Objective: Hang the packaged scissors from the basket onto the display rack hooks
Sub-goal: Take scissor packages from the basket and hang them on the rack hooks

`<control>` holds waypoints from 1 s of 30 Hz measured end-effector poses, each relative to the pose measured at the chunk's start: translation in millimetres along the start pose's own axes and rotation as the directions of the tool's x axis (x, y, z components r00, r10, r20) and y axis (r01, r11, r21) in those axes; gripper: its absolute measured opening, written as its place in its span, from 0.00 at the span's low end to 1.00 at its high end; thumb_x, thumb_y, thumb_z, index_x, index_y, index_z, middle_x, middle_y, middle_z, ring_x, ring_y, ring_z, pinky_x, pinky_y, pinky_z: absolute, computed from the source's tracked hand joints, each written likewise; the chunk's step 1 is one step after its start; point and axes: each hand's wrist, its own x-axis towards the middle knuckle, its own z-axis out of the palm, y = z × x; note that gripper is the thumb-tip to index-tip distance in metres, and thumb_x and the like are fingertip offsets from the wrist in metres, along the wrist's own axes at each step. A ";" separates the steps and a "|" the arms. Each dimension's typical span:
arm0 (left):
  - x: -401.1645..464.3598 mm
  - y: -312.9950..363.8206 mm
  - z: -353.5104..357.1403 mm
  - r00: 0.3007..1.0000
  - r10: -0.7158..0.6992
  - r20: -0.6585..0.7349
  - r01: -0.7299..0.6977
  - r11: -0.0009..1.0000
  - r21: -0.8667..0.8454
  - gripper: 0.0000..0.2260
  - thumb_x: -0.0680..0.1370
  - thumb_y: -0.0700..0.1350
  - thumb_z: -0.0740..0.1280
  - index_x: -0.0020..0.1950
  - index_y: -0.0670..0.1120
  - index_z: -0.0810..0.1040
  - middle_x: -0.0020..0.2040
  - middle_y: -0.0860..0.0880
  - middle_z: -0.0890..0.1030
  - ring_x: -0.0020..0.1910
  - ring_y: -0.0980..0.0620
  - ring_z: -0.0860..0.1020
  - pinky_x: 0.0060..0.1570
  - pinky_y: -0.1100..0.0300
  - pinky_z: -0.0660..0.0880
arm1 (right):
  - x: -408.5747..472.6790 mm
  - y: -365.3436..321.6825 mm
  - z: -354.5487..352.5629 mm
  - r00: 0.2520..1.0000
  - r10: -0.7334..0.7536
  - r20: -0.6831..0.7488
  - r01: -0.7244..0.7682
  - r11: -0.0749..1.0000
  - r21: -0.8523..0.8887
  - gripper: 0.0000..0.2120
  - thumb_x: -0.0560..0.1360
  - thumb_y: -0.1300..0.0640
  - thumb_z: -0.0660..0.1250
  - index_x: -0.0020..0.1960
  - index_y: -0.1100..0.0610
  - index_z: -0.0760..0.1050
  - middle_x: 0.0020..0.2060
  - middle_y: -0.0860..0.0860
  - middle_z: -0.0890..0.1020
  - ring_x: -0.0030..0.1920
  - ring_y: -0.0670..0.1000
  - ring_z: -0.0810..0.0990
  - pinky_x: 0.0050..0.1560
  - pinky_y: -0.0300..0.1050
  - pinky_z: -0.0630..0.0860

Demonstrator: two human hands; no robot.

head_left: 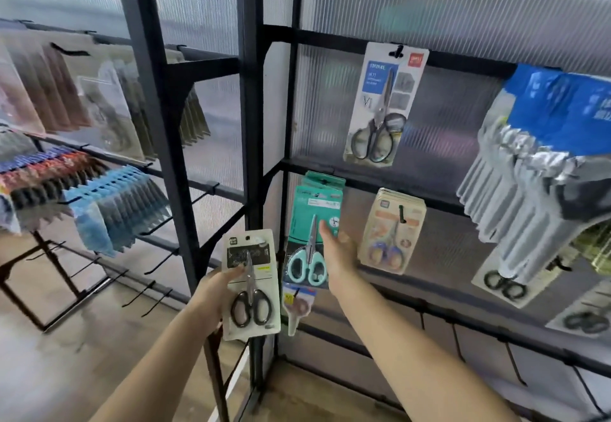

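left hand (211,292) grips a white-carded pack of black-handled scissors (250,284), thumb across the card front, fingers curled behind it. pack is held upright in the air, just left of the black corner post of the display rack (251,124), not on any hook. right hand (337,249) is open, fingers straight, reaching to the teal pack of mint-handled scissors (312,233) hanging on the rack's middle rail; fingertips touch the right edge of that card. several teal cards are stacked behind it on the same hook. below it hangs a smaller pack with a blue and yellow card (297,299), partly hidden.

on the top rail one tall white and blue pack of grey-handled scissors (383,104) hangs from a black hook (398,51). right of the teal stack, a beige stack of blue-handled scissors packs (391,231) hangs on its own hook. far right, a thick row of blue and grey packs (542,163) fans out, contents blurred. under it, white cards with black-handled scissors (504,284).

left rack section (99,157) carries rows of blurred packs, brown, blue and mixed colours, plus bare black hooks (155,292) on the lower rails. basket is out of view.
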 end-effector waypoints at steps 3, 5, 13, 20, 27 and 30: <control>5.6 -2.0 0.4 0.999 -0.030 0.033 0.032 0.999 -0.041 0.10 0.78 0.41 0.64 0.57 0.39 0.77 0.47 0.39 0.83 0.41 0.42 0.81 0.37 0.54 0.74 | 2.0 1.7 5.7 0.998 -0.004 -0.063 0.004 1.000 0.000 0.26 0.76 0.44 0.64 0.66 0.60 0.71 0.62 0.56 0.77 0.61 0.58 0.76 0.62 0.55 0.73; 11.1 -2.6 0.2 0.999 -0.036 0.033 0.038 0.997 -0.060 0.12 0.78 0.41 0.65 0.59 0.38 0.77 0.53 0.38 0.82 0.44 0.42 0.80 0.39 0.55 0.75 | 5.6 5.5 9.2 0.998 -0.019 -0.064 0.018 1.000 -0.017 0.24 0.75 0.41 0.64 0.62 0.58 0.74 0.58 0.56 0.79 0.56 0.57 0.79 0.59 0.57 0.76; 21.2 0.9 -4.5 0.996 -0.050 0.074 0.051 0.998 -0.021 0.14 0.74 0.44 0.68 0.58 0.41 0.79 0.53 0.40 0.83 0.53 0.39 0.81 0.60 0.42 0.73 | 4.1 6.6 18.6 0.997 -0.042 -0.060 0.037 0.996 -0.076 0.19 0.77 0.44 0.63 0.58 0.58 0.74 0.54 0.55 0.81 0.53 0.56 0.80 0.53 0.51 0.78; 25.0 3.5 -2.6 0.991 -0.026 0.131 0.028 1.000 -0.014 0.12 0.76 0.43 0.66 0.58 0.42 0.79 0.53 0.39 0.83 0.54 0.39 0.80 0.57 0.46 0.75 | 10.0 8.8 22.2 0.998 -0.037 -0.048 0.033 0.997 -0.070 0.15 0.77 0.46 0.63 0.54 0.57 0.76 0.51 0.55 0.82 0.50 0.55 0.81 0.53 0.52 0.79; 33.0 0.1 -1.6 0.985 -0.012 0.175 0.015 1.000 -0.014 0.13 0.76 0.43 0.66 0.60 0.42 0.78 0.54 0.40 0.82 0.54 0.39 0.80 0.57 0.47 0.75 | 9.1 10.2 24.3 0.997 -0.034 -0.067 0.030 0.998 -0.059 0.19 0.77 0.45 0.63 0.59 0.59 0.75 0.53 0.55 0.81 0.52 0.55 0.80 0.56 0.52 0.77; 33.0 0.4 1.8 0.979 -0.002 0.202 0.011 0.999 -0.043 0.12 0.77 0.41 0.64 0.59 0.41 0.77 0.55 0.39 0.81 0.53 0.39 0.80 0.52 0.50 0.76 | 9.9 13.1 22.0 0.998 -0.029 -0.060 0.027 0.999 -0.028 0.15 0.78 0.47 0.63 0.54 0.57 0.76 0.49 0.55 0.82 0.50 0.57 0.82 0.54 0.55 0.79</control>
